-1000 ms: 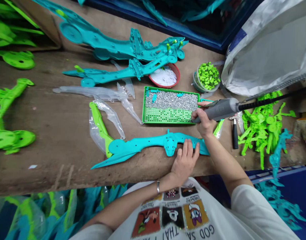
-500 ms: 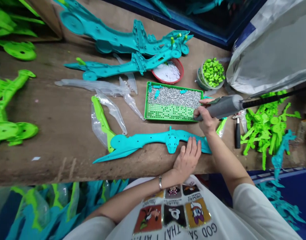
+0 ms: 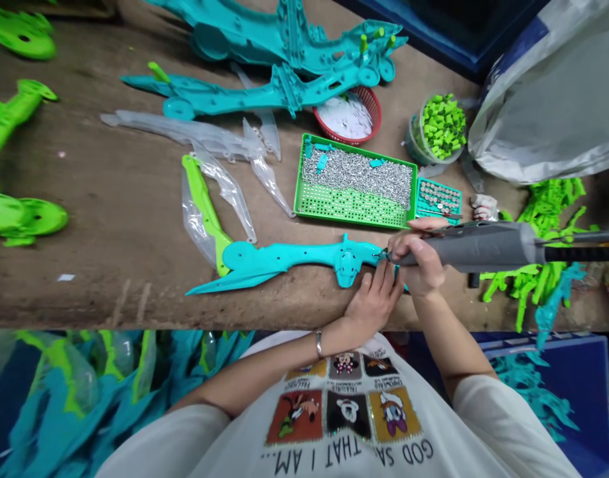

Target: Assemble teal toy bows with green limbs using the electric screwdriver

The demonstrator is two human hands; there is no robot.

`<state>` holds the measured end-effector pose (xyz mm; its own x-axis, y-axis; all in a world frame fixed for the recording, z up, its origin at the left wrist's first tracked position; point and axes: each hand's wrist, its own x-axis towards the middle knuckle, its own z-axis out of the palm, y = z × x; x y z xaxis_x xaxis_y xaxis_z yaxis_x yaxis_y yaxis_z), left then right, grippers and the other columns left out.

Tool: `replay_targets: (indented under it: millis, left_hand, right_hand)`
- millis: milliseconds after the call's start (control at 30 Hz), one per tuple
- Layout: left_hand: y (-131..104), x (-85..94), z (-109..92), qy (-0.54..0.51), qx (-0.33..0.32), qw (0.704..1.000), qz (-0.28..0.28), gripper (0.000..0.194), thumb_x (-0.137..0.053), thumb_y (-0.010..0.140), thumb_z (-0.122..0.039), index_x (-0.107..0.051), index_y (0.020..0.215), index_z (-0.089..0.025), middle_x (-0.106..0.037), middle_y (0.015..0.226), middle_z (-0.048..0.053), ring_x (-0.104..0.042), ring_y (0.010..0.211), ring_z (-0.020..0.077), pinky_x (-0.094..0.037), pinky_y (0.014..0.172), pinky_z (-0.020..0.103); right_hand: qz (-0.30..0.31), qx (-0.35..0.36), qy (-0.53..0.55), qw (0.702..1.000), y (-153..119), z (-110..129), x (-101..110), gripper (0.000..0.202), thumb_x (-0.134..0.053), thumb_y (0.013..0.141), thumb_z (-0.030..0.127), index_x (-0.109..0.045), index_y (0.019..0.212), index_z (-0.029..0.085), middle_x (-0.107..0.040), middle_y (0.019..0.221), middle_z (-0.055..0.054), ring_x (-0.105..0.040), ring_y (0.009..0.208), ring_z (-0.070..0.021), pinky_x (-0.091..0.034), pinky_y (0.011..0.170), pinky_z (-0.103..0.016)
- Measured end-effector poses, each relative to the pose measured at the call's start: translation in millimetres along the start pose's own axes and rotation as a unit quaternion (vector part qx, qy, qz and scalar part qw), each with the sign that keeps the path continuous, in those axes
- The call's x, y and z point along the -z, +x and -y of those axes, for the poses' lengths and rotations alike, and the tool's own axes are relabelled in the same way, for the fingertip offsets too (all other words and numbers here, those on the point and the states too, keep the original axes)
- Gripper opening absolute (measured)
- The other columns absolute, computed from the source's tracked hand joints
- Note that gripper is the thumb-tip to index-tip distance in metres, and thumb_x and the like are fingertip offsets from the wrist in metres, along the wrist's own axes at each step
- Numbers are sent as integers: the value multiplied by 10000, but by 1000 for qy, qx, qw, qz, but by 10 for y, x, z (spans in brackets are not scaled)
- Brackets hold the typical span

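A long teal plastic part (image 3: 309, 254) lies along the bench's front edge. My left hand (image 3: 373, 297) rests on its right portion, fingers stretched out flat. Wrapped round a grey corded electric screwdriver (image 3: 488, 247) is my right hand (image 3: 420, 259). The screwdriver is held nearly level, and its tip meets the teal part just beyond my left fingertips. Under the part's left end sits a lime green piece (image 3: 207, 212) with a clear plastic piece (image 3: 192, 216) beside it. Behind my hands is a green tray (image 3: 354, 214) of small silver screws.
A red basket (image 3: 377, 116) of white bits and a tub (image 3: 436, 129) of lime green pieces stand at the back. Larger teal parts (image 3: 235, 89) lie back left. Lime green parts (image 3: 543, 232) are heaped right, near a grey-white bag (image 3: 558, 99). A small teal tray (image 3: 438, 196) adjoins the screw tray.
My right hand has brought the screwdriver from the screw tray's right end down to the teal part. My left hand stays on the part. The view has shifted slightly.
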<state>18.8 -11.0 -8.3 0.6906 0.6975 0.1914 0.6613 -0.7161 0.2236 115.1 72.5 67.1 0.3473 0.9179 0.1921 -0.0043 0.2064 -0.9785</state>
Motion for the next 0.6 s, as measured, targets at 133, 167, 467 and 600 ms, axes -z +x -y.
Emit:
replay_targets:
  millis: [133, 167, 467, 600]
  left_hand:
    - [3, 33, -3, -2, 2, 1000, 9, 556, -424, 1045, -223, -447, 1594, -137, -464, 1630, 206, -409, 1542, 329, -410, 1099, 438]
    - [3, 39, -5, 0, 4, 1000, 8, 561, -420, 1045, -221, -439, 1599, -135, -459, 1634, 204, -400, 1547, 326, -409, 1097, 434]
    - [2, 51, -8, -9, 8, 1000, 4, 598, -428, 1042, -229, -388, 1626, -106, -441, 1643, 215, -370, 1560, 335, -392, 1094, 442]
    - [1, 37, -10, 18, 1, 1000, -1, 573, -394, 1052, -233, -414, 1613, -115, -458, 1634, 204, -383, 1552, 337, -405, 1080, 443]
  right_hand:
    - [-23, -10, -12, 1000, -2, -15, 39, 344, -732, 805, 552, -562, 772, 254, -530, 535, 45, -492, 475, -145, -481, 563, -346]
    - [-25, -11, -13, 1000, -4, -9, 52, 355, -729, 805, 552, -551, 739, 252, -528, 537, 41, -496, 484, -145, -484, 571, -346]
    - [-43, -13, -21, 999, -15, 12, 101, 431, -706, 811, 566, -507, 612, 240, -498, 517, 33, -487, 478, -134, -487, 564, -335]
    - [-35, -4, -32, 999, -34, 6, 121, 433, -700, 838, 572, -508, 638, 239, -505, 542, 38, -489, 488, -132, -495, 583, -339]
